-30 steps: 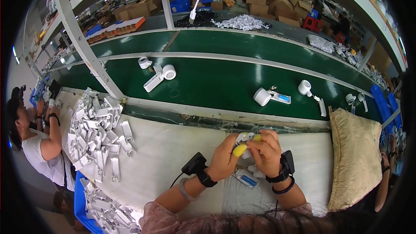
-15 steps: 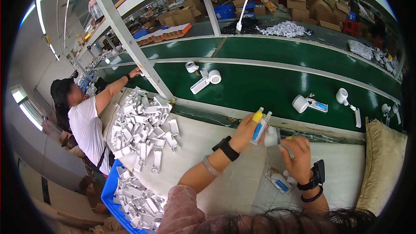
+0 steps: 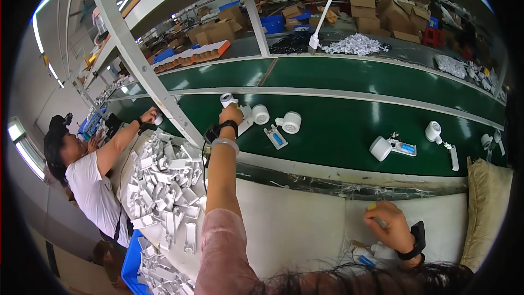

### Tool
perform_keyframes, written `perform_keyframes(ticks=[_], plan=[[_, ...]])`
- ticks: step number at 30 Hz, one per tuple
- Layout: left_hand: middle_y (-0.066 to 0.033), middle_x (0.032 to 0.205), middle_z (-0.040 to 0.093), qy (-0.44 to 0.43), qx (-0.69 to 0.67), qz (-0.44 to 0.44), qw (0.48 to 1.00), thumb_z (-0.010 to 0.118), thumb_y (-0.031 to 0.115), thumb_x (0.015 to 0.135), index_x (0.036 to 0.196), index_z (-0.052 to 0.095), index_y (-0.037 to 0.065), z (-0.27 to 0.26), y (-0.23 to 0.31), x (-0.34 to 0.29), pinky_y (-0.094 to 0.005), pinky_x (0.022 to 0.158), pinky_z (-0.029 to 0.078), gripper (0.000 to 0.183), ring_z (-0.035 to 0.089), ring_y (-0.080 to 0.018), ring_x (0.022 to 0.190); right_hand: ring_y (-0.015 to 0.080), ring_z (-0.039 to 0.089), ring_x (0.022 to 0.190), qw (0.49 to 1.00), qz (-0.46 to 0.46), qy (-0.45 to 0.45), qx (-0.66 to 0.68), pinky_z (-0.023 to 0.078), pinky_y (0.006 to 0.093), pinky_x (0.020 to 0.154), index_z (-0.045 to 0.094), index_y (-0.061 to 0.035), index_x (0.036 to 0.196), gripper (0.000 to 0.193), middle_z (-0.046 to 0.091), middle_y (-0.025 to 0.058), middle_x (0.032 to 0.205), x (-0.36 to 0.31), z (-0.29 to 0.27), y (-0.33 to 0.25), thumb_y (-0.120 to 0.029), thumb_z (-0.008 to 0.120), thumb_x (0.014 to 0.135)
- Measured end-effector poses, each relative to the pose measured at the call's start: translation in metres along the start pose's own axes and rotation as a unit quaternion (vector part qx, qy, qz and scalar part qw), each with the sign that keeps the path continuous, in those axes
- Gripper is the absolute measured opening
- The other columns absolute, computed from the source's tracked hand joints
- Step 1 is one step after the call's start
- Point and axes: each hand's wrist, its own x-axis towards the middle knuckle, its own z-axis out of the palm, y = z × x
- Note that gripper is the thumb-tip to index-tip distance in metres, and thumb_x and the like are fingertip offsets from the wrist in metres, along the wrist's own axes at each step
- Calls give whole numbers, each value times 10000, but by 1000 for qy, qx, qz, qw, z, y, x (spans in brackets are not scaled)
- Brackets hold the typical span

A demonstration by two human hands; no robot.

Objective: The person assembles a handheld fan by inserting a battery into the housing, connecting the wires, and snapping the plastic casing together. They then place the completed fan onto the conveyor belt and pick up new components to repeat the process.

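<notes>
My left hand [image 3: 231, 113] reaches out over the green conveyor belt, its fingers closed around a white handheld fan [image 3: 226, 99] whose round head shows beyond them. Beside it lies another white fan [image 3: 260, 114]. To the right of that rests an opened fan [image 3: 291, 122], its handle [image 3: 275, 137] showing a blue battery. My right hand [image 3: 390, 224] hovers above the pale work surface, fingers curled together, with a yellow covering on one fingertip; nothing shows in its grip. Just below it, near my wrist, lie white parts and a blue battery [image 3: 367, 261], partly hidden by hair.
White handle shells [image 3: 164, 186] are heaped at the left, with more in a blue bin [image 3: 131, 262]. A metal post [image 3: 136, 60] rises beside the belt. Farther right, more opened fans [image 3: 381, 148] lie on the belt. A beige cushion [image 3: 486, 213] borders the right. A co-worker [image 3: 87, 180] reaches in from the left.
My left hand has put the opened fan with the blue battery on the belt, then moved left and taken hold of another fan. My right hand has come away from the fan and dropped slightly.
</notes>
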Motion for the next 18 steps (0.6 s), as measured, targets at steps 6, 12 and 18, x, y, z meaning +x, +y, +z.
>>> perform_keyframes(ticks=[6, 12, 18], plan=[[-134, 1255, 591, -59, 59, 64, 994, 618, 217, 832, 1291, 552, 167, 30, 4, 30, -383, 988, 443, 467, 556, -298, 1169, 253, 610, 770, 994, 64, -50, 67, 471, 337, 683, 656, -40, 886, 147, 665, 86, 844, -4, 5, 11, 7, 699, 754], [-115, 1223, 618, -171, 222, 113, 953, 611, 358, 828, 1230, 608, 133, 60, 18, 78, -422, 959, 469, 460, 571, -301, 1153, 244, 626, 736, 990, 118, -58, 60, 476, 331, 684, 673, -37, 826, 99, 666, 99, 779, -7, 6, 12, -10, 691, 732], [-160, 1136, 649, -33, 79, -16, 996, 696, 223, 777, 1100, 664, 95, 49, 39, 26, -391, 906, 503, 349, 615, -318, 1076, 258, 624, 735, 992, 109, -46, 42, 473, 351, 675, 669, -43, 845, 114, 660, 99, 778, -11, 10, 17, -14, 690, 737]])
